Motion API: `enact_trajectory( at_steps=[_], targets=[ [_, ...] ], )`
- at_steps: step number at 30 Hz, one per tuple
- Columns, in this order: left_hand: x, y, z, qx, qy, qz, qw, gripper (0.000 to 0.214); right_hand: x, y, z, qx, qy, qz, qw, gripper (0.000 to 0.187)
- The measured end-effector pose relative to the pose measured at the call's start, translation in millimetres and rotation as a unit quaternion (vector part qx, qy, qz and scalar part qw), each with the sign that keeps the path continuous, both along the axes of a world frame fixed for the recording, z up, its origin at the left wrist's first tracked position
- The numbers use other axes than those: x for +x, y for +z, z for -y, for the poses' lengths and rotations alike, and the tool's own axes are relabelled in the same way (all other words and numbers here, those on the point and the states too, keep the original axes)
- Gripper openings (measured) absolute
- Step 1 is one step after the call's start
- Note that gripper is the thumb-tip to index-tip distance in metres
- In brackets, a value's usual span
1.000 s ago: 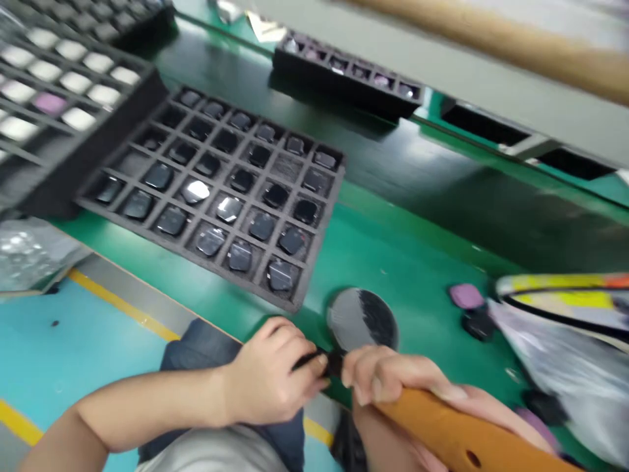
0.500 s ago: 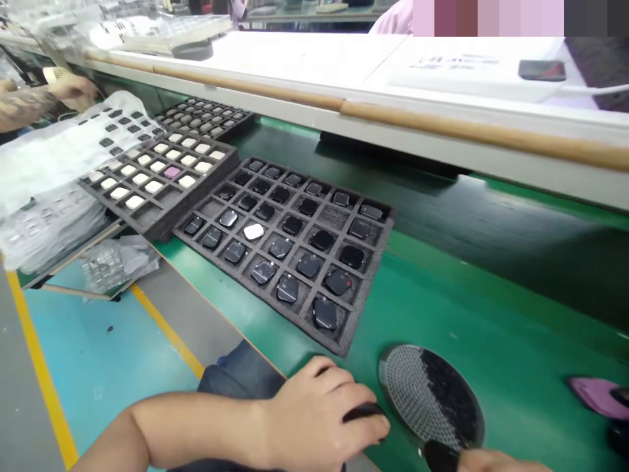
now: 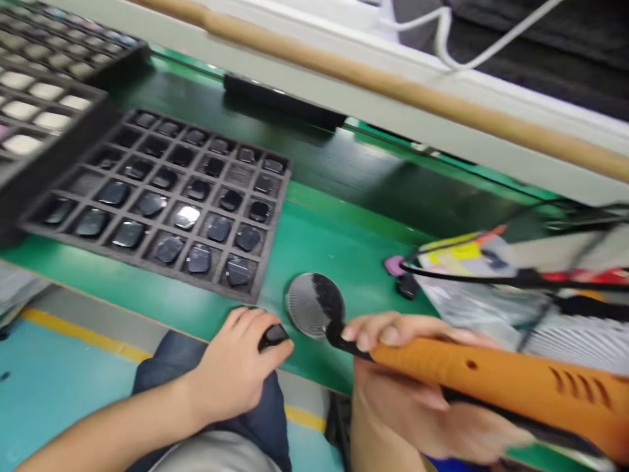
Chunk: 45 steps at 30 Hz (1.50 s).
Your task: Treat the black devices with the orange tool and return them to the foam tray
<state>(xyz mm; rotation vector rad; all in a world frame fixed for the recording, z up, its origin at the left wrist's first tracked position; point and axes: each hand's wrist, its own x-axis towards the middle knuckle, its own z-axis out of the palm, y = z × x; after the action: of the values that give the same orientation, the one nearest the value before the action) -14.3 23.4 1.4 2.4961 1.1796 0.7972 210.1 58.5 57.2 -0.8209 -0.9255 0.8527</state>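
Note:
My left hand (image 3: 240, 354) is closed around a small glossy black rounded-square piece (image 3: 273, 336), pinched between thumb and fingers above the front of the green bench. My right hand (image 3: 407, 380) grips an orange vented tool (image 3: 472, 370) with a black front end. Just past that end is a round disc (image 3: 314, 305), part grey mesh, part black; I cannot tell whether it is joined to the tool. Left of the disc lies a dark compartment tray (image 3: 184, 275) with many similar black pieces, one bright with glare, and a few bare compartments.
To the left stands a dark tray (image 3: 93, 108) of white pieces, with another tray (image 3: 98, 75) behind it. A pink object (image 3: 394, 265), a plastic bag (image 3: 457, 301) and cables (image 3: 466, 275) lie at right. A ledge with a wooden rail (image 3: 344, 62) runs along the back.
The view has swung to the right, bringing the orange tool and the items at right into sight. My left hand still holds the black piece beside the tray.

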Motion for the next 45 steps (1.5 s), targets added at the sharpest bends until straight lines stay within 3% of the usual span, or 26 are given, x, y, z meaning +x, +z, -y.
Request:
enact_trajectory(
  at_steps=[3,7,14,25,35,45],
  targets=[
    [5,-4.0,1,-0.013,0.013,0.012,1.000,0.024,-14,7.3,-11,0.034,-0.016,0.027,0.999,0.049],
    [5,-2.8,1,-0.014,-0.023,0.029,0.999,0.011,-20,-1.4,-15,0.022,-0.026,0.031,0.999,0.051],
    [5,-1.2,2,-0.034,0.013,0.033,0.999,0.016,-28,-7.6,-19,0.012,-0.017,0.031,0.999,0.049],
    [5,-1.4,1,-0.023,0.016,0.040,0.999,0.019,-28,-11.9,-18,0.011,-0.012,0.027,0.999,0.051],
    [4,-1.1,0,-0.028,0.010,0.042,0.999,0.024,-39,24.1,10,-0.032,0.004,0.064,0.997,0.054],
    [6,-1.9,2,-0.026,0.017,0.047,0.998,0.020,-55,15.7,12,-0.045,0.040,0.059,0.996,0.070]
  ],
)
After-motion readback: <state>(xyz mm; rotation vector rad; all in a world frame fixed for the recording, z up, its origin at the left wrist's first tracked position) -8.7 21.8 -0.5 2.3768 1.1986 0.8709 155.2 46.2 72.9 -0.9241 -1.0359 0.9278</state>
